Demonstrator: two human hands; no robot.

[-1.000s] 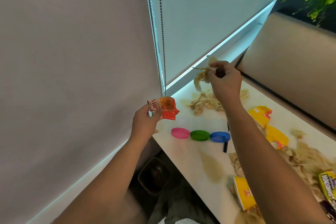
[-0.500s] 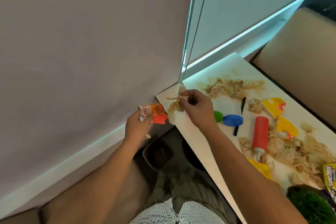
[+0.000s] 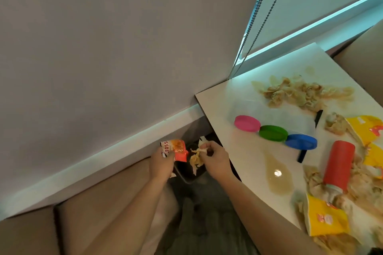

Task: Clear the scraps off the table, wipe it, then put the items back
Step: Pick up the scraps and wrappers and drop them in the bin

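In the head view, an orange wrapper [image 3: 176,150] is pinched in the left hand [image 3: 162,160], and a clump of pale scraps [image 3: 196,157] is gripped in the curled fingers of the right hand [image 3: 215,161]. Both hands are held off the near corner of the worktop [image 3: 238,151], above a dark bin [image 3: 183,177] on the floor, much of which is hidden by the hands. Neither load has been let go, so this handful is judged to be on the point of being dropped. Little of the task can be counted as done. A heap of scraps [image 3: 298,95] lies at the far side of the worktop, and more are spread along the right edge around a red bottle [image 3: 338,165] lying on its side and two yellow wrappers [image 3: 326,218] [image 3: 364,128]. A brownish spill [image 3: 278,176] is seen near the front edge, unwiped. A pink lid [image 3: 247,123], a green lid [image 3: 273,133] and a blue lid [image 3: 301,141] lie in a touching row. Most of the clearing, all of the wiping and the putting back of items are judged to be left.
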